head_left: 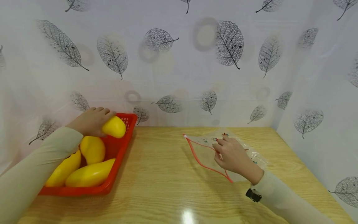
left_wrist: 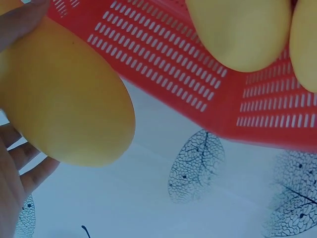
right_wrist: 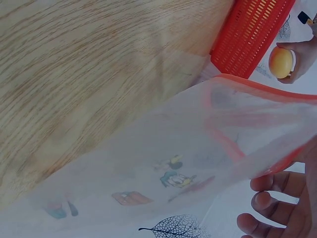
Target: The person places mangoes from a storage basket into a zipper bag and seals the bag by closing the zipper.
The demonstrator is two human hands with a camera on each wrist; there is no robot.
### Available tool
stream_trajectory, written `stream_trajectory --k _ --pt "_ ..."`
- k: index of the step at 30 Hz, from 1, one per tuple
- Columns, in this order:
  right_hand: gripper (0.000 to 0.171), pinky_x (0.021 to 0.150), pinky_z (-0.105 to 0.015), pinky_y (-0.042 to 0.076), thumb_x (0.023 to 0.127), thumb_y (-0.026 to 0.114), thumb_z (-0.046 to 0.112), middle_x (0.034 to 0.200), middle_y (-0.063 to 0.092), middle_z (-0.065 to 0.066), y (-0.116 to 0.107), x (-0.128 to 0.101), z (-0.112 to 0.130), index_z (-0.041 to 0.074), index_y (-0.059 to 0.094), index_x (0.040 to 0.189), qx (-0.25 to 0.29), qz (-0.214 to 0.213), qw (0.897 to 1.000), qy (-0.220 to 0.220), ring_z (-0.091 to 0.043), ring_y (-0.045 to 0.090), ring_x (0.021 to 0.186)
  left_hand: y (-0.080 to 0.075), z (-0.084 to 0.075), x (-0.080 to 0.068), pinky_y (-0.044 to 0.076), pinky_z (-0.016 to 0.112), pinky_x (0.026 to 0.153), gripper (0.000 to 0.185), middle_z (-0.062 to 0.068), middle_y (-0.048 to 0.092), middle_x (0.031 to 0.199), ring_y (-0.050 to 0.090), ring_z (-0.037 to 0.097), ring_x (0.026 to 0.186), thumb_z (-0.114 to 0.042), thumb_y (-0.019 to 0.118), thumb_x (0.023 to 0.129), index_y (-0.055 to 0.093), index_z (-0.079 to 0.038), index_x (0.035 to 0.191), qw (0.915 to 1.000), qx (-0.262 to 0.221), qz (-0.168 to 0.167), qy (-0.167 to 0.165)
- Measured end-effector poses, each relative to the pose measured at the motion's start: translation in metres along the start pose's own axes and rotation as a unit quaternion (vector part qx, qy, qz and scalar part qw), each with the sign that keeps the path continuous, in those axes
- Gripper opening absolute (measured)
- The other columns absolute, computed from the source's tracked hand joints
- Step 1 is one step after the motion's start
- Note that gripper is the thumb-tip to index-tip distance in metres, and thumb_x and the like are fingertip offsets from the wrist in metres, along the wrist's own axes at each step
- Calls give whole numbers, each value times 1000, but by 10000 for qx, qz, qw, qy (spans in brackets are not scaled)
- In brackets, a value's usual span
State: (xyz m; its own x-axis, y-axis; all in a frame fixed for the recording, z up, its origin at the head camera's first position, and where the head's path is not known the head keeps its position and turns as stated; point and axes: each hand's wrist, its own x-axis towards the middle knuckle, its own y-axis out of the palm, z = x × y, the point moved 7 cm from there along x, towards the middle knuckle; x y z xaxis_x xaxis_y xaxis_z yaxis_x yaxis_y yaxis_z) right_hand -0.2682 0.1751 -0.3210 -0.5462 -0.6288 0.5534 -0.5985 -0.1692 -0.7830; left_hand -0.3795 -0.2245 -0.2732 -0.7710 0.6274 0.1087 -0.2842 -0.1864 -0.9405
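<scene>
The left hand [head_left: 90,121] curls over a yellow mango [head_left: 114,127] and grips it at the far end of the red basket [head_left: 118,158], the fruit raised just above the basket's back rim; the left wrist view shows the fingers [left_wrist: 25,173] wrapped under the mango's smooth skin with the slotted basket wall close beside it. The right hand [head_left: 230,154] pinches the upper lip of a clear zip bag [head_left: 205,152] by its red seal strip, holding the mouth open toward the basket; in the right wrist view the lifted lip arches over the lower one, and the bag looks to have no fruit inside it. Judging from this, the work seems at an early stage: one mango is in hand and lifted, none is in the bag, and three more mangoes [head_left: 89,161] lie in the basket, two long ones along the near side and a rounder one behind them. Between basket and bag stretches a bare run of wooden table [head_left: 162,174], so a path across looks unobstructed. The leaf-printed curtain [head_left: 179,62] closes in right behind the basket and along the right side beyond the bag, leaving little room there; the bag's mouth looks only modestly open against the mango's girth.
</scene>
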Motion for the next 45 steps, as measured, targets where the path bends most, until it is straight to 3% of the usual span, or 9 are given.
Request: stream_trajectory --k 12,20,25,33,45 --pt "17 51 -25 27 69 63 12 60 43 4 -1 1 0 17 48 63 -27 -88 10000 -33 -16 43 58 -14 -21 9 44 55 92 76 16 60 112 55 36 103 -38 78 65 50 -4 126 9997 -136 -82 208" --pt "15 51 -26 30 70 63 12 61 45 4 -2 1 1 16 50 65 -4 -90 10000 -21 -17 44 59 -17 -31 15 43 56 93 78 16 60 115 55 36 106 -41 78 65 49 -5 129 9991 -192 -50 371" --pt "13 52 -29 36 71 65 12 62 49 3 -2 1 1 16 53 66 -4 -38 10000 11 -18 48 61 -19 -36 17 43 55 93 78 14 61 114 55 34 104 -41 78 65 49 -6 129 9990 -217 -111 367" --pt "17 52 -27 30 71 65 12 61 47 3 -2 2 1 17 51 64 17 -17 10000 14 -17 45 60 -25 -45 22 43 55 92 76 14 61 112 56 35 103 -42 77 66 51 -5 127 9986 -213 -300 370" --pt "11 52 -27 34 70 64 12 62 49 3 -2 3 1 16 54 67 -20 -88 10000 -4 -18 47 60 -28 -61 29 42 53 94 77 12 62 111 56 32 103 -50 77 65 53 -9 126 9981 -291 -423 354"
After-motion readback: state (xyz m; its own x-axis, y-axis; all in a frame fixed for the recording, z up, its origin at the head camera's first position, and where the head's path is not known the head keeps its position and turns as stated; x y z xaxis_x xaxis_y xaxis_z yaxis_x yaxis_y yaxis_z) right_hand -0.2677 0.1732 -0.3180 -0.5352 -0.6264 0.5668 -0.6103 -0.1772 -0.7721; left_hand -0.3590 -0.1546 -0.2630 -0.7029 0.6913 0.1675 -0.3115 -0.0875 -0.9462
